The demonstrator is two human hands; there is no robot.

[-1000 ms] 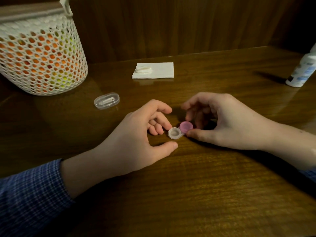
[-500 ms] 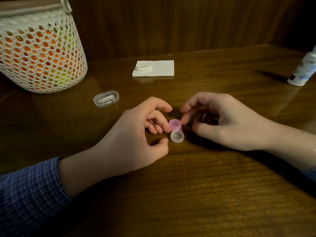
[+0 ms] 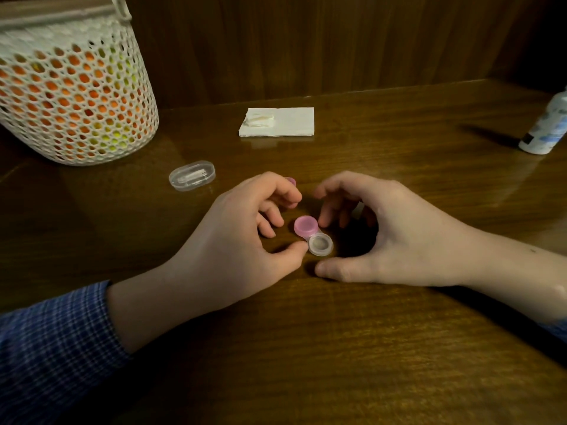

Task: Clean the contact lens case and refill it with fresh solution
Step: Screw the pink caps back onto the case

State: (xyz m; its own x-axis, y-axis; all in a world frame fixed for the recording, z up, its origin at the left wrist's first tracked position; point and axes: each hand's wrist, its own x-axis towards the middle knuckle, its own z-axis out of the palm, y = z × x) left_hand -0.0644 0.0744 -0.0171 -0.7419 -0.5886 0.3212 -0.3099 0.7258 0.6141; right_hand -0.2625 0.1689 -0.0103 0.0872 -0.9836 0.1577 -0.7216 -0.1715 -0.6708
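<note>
The contact lens case (image 3: 313, 236) lies on the wooden table between my hands. Its far well carries a pink cap (image 3: 305, 226); the near well (image 3: 320, 243) is clear and uncapped. My left hand (image 3: 239, 237) arches beside the case with loosely curled fingers, and its thumb tip touches the clear well's left edge. A small pink piece (image 3: 290, 180) peeks out behind that hand's index fingertip; I cannot tell what it is. My right hand (image 3: 383, 234) cups around the case from the right, fingertips close to the pink cap, thumb on the table. The solution bottle (image 3: 544, 130) stands far right.
A white mesh basket (image 3: 76, 105) with orange and yellow contents stands at the back left. A small clear plastic capsule box (image 3: 192, 175) lies in front of it. A folded white tissue (image 3: 277, 121) lies at the back centre, near the wooden wall.
The case has turned from lying crosswise to pointing away from me, pink cap farther. My right thumb came off it and spread onto the table; my left thumb now touches the clear well.
</note>
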